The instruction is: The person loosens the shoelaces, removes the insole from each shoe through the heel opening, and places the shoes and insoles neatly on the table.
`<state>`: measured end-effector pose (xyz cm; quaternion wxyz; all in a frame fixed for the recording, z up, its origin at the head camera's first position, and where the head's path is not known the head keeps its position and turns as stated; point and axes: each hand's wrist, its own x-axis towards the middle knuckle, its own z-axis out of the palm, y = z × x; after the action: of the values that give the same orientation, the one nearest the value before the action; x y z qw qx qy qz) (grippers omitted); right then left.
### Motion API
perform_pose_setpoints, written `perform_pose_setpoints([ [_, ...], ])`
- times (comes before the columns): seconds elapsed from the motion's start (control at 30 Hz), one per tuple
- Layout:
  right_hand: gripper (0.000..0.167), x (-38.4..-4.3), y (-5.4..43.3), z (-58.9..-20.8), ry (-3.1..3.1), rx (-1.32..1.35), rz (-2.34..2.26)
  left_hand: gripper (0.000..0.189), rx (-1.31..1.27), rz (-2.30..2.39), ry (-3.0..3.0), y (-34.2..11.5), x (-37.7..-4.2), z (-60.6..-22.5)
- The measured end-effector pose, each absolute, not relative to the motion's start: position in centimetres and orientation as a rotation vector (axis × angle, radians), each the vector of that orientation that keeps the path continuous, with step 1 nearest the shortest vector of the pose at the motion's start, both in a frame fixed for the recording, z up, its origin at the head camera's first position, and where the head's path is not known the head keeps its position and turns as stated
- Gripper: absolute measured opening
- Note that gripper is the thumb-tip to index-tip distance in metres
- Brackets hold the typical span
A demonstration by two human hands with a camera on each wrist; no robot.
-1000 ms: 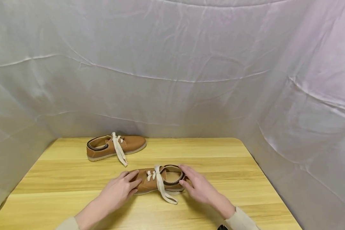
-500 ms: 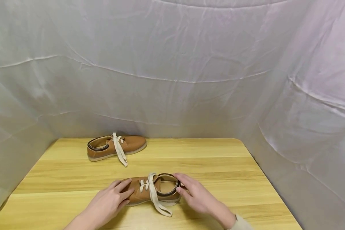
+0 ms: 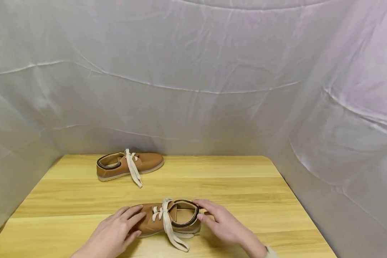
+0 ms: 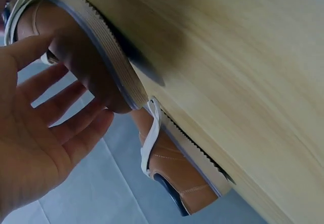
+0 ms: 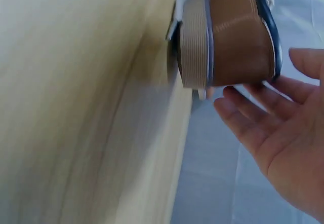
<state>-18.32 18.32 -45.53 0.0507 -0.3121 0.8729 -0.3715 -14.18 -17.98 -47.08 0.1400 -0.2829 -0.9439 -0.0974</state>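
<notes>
A brown lace-up shoe (image 3: 149, 220) with white laces stands on its sole near the front of the table, toe to the left. My left hand (image 3: 111, 231) lies at its toe with fingers extended, some touching the upper; in the left wrist view the left hand (image 4: 35, 127) has its fingers spread beside the toe. At the heel, my right hand (image 3: 224, 222) holds its fingertips close to the collar. The right wrist view shows the right hand (image 5: 288, 127) with loosely bent fingers behind the heel (image 5: 238, 41), the thumb apart from it.
A matching brown shoe (image 3: 148, 161) stands at the back left of the wooden table (image 3: 245, 186), toe to the right, its laces hanging onto the wood. Grey cloth (image 3: 193, 107) hangs behind the table and along its sides.
The near shoe has moved toward the front edge and slightly left, with both hands moving along at its toe and heel. The back shoe has stayed in place.
</notes>
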Motion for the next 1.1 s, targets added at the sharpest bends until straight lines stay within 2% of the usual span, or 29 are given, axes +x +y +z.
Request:
perform_pose_setpoints([
  [0.3,0.028,-21.6,17.8,-46.0,2.662,-1.029,-1.469,0.074,-0.843,-0.521,-2.69,-17.3,-15.6,-46.7],
  [0.53,0.025,-23.9,15.6,-45.6,2.519,-1.081,-1.46,0.087,-0.876,-0.681,-2.777,-16.2,-17.1,-46.5],
  [0.9,0.025,-24.8,11.8,-45.1,2.483,-1.046,-1.279,0.085,-0.901,-0.726,-2.823,-16.0,-17.4,-46.4],
  [1.1,0.018,-25.0,10.3,-44.5,2.511,-1.022,-1.195,0.078,-0.945,-0.726,-2.836,-16.1,-17.3,-46.3],
])
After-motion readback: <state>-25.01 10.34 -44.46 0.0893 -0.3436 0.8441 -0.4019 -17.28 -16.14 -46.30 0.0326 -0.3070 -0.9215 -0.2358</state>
